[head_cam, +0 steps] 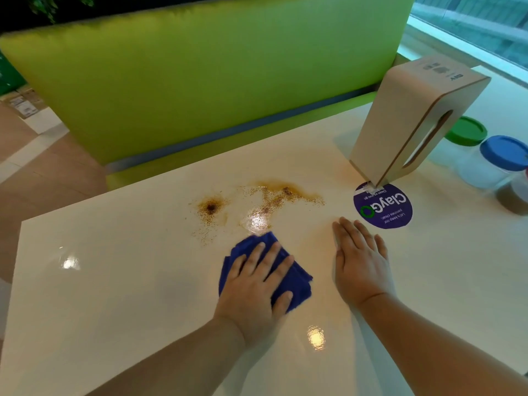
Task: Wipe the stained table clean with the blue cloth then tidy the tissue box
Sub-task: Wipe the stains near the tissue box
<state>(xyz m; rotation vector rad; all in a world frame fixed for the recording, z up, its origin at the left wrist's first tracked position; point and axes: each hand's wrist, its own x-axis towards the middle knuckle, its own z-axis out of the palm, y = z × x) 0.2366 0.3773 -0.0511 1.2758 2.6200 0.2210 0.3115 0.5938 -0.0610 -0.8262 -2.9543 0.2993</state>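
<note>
Wiping step, just starting, by my reading: the glossy cream table top carries its brown stains untouched. No cleared streak visible anywhere.

Leftmost mark: a round brown splatter with a dark centre, speckles fanning out around it. Right of that, a longer brown smear of liquid and grit, with a wet glare patch just below it.

My left hand lies flat on the bunched dark-blue cloth, fingers spread and pressing down, not gripping around it. The cloth sits on the table just short of the stains, its far corner nearly at the wet patch.

My right hand is palm-down on bare table beside the cloth, fingers straight and close together, holding nothing. Bracing, I judge.

Further right: the beige upright tissue box with a slot in its side, standing tilted on one end, its lower corner on a round purple printed sticker. Well apart from both hands. Behind it, a green-lidded jar and a blue-lidded clear jar.

Next move, as I judge: push the cloth forward and leftward through both stains with firm pressure; loose grit may scatter, so sweep inward. Box comes after.
</note>
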